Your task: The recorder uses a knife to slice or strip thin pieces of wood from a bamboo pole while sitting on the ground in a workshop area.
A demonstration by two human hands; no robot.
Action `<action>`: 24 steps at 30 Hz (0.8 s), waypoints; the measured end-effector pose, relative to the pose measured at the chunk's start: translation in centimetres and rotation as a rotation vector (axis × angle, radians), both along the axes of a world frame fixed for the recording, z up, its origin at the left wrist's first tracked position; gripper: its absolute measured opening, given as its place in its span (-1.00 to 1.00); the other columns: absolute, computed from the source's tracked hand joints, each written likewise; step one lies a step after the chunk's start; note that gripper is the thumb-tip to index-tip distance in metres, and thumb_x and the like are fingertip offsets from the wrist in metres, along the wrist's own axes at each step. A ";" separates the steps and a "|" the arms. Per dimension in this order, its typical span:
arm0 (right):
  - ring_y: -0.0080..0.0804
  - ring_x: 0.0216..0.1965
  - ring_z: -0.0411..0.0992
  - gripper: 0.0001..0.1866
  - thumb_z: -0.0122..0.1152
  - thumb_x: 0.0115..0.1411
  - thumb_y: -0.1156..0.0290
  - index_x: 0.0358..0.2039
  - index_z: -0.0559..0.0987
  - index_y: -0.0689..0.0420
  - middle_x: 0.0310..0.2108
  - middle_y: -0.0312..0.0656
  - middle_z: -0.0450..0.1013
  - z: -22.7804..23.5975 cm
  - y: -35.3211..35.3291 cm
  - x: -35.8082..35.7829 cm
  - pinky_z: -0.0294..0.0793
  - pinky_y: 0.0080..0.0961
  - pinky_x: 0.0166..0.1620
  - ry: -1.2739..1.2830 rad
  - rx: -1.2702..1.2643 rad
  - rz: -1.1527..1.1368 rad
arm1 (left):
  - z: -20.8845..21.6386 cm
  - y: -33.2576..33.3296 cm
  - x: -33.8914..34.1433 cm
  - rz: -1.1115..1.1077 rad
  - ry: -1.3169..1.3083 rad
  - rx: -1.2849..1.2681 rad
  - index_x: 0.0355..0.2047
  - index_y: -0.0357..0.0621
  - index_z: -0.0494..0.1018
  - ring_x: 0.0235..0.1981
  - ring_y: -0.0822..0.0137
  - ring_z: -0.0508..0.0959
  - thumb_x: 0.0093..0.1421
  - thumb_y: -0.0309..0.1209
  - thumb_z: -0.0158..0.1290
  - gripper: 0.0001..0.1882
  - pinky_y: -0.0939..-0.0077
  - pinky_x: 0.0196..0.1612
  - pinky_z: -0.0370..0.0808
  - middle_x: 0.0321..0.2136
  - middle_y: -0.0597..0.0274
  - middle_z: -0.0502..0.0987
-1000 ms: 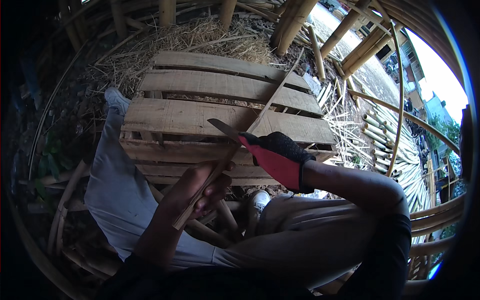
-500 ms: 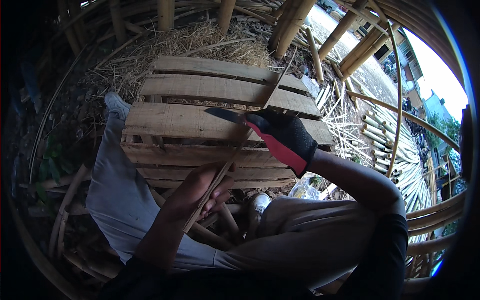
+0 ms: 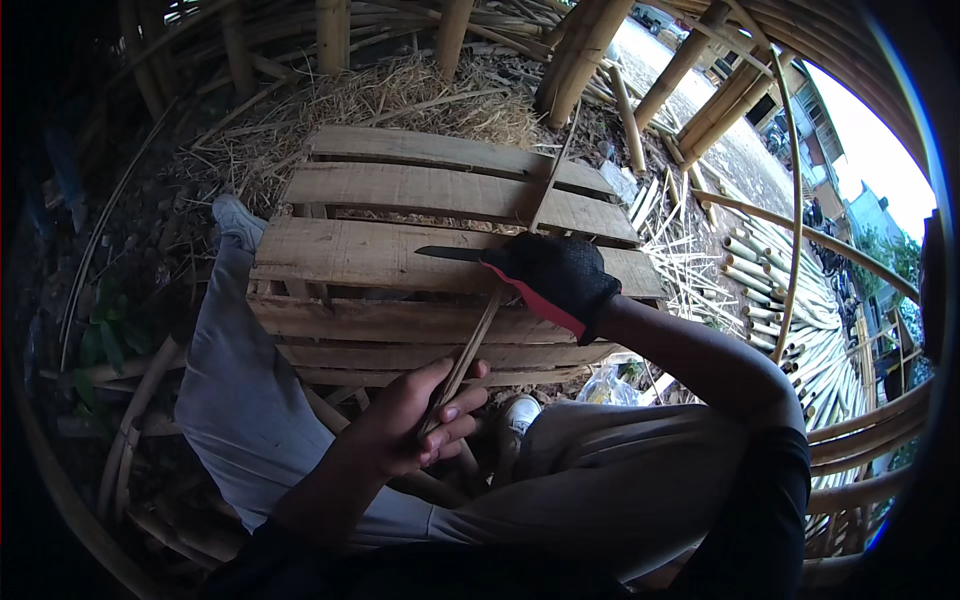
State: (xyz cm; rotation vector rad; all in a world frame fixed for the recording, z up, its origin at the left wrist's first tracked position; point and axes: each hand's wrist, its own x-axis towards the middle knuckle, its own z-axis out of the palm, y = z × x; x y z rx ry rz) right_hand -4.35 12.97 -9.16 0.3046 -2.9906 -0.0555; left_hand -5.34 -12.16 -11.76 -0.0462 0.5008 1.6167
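Observation:
My bare left hand (image 3: 425, 415) has its fingers curled around the lower part of a thin bamboo strip (image 3: 472, 345), which slants up and away to the right. On my right hand (image 3: 555, 280) is a black glove with red at its edge. That hand is closed on a knife (image 3: 446, 253), its dark blade pointing left over the slats. The strip passes under the gloved fingers, which hide its middle and the knife's handle. Beyond the glove, the strip's far end (image 3: 556, 175) sticks out. Below both hands stands a slatted wooden crate (image 3: 350, 247).
Straw (image 3: 410, 105) lies heaped behind the crate. Cut bamboo poles (image 3: 755, 275) are stacked at right, with pale slivers (image 3: 680, 240) scattered before them. Upright bamboo posts (image 3: 585, 60) stand at the back. My legs (image 3: 250, 390) straddle the crate's near side.
My right hand and the knife have come slightly nearer, the blade now lying more level. My left hand has turned and shifted right along the strip, and its fingers look looser.

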 end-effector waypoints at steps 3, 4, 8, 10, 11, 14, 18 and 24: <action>-0.17 -0.26 0.55 -0.70 -0.07 0.33 0.16 -0.01 0.56 -0.19 -0.18 -0.19 0.54 0.3 0.5 -0.4 0.54 -0.27 -0.24 -0.027 -0.047 -0.096 | 0.1 -0.4 0.0 0.009 -0.013 -0.024 -0.15 -0.12 0.23 -0.88 0.63 0.18 0.46 -0.19 -0.40 -0.70 0.77 -0.87 0.13 -0.72 0.45 0.21; -0.15 -0.27 0.55 -0.69 -0.07 0.33 0.17 -0.01 0.56 -0.17 -0.17 -0.19 0.54 0.4 1.0 -0.5 0.54 -0.27 -0.23 -0.060 -0.101 -0.182 | -0.1 -0.3 -0.2 0.005 0.008 0.001 -0.16 -0.12 0.23 -0.88 0.64 0.18 0.45 -0.21 -0.39 -0.72 0.77 -0.87 0.13 -0.72 0.45 0.22; -0.13 -0.18 0.53 -0.69 -0.10 0.34 0.22 -0.01 0.56 -0.14 -0.17 -0.12 0.54 0.4 3.2 -1.0 0.52 -0.27 -0.17 0.100 -0.021 -0.275 | -1.3 -0.4 -1.1 0.045 0.091 0.089 -0.18 -0.12 0.24 -0.87 0.65 0.19 0.44 -0.29 -0.37 -0.78 0.80 -0.85 0.14 -0.73 0.45 0.25; -0.06 -0.22 0.51 -0.69 -0.04 0.32 0.17 -0.08 0.58 0.00 -0.25 -0.03 0.55 0.5 4.6 -1.7 0.47 -0.24 -0.17 -0.042 -0.188 -0.434 | -1.5 -0.6 -1.6 0.057 0.094 0.069 -0.17 -0.14 0.25 -0.87 0.64 0.19 0.43 -0.29 -0.36 -0.77 0.80 -0.85 0.16 -0.73 0.45 0.24; -0.05 -0.28 0.51 -0.67 -0.02 0.29 0.15 -0.18 0.61 0.08 -0.34 0.01 0.54 0.0 5.0 -1.5 0.43 -0.26 -0.18 -0.002 -0.334 -0.331 | -1.3 -0.6 -1.8 0.063 0.099 0.048 -0.15 -0.16 0.25 -0.87 0.64 0.18 0.43 -0.30 -0.36 -0.76 0.81 -0.84 0.18 -0.74 0.45 0.23; -0.14 -0.33 0.50 -0.64 -0.01 0.26 0.12 -0.27 0.63 0.12 -0.38 -0.01 0.53 0.0 6.2 -1.6 0.41 -0.32 -0.20 -0.261 -0.533 -0.465 | 0.7 0.9 -2.0 0.111 -0.030 -0.263 -0.12 -0.20 0.26 -0.87 0.63 0.20 0.42 -0.30 -0.35 -0.73 0.81 -0.82 0.24 -0.75 0.46 0.22; -0.25 -0.39 0.47 -0.59 0.00 0.23 0.04 -0.36 0.63 0.12 -0.46 -0.09 0.53 0.9 6.1 -1.4 0.39 -0.35 -0.24 -0.292 -0.555 -0.440 | -1.2 0.7 -2.6 0.047 0.002 -0.069 -0.09 -0.22 0.27 -0.86 0.63 0.24 0.41 -0.30 -0.35 -0.71 0.78 -0.82 0.28 -0.74 0.46 0.22; -0.24 -0.42 0.50 -0.52 -0.07 0.28 -0.02 -0.39 0.63 0.10 -0.48 -0.10 0.54 1.8 5.8 -2.4 0.42 -0.32 -0.27 -0.464 -0.652 -0.792 | -2.0 0.9 -2.9 0.010 0.152 0.005 -0.16 -0.18 0.23 -0.92 0.62 0.27 0.41 -0.34 -0.37 -0.78 0.75 -0.92 0.19 -0.78 0.42 0.27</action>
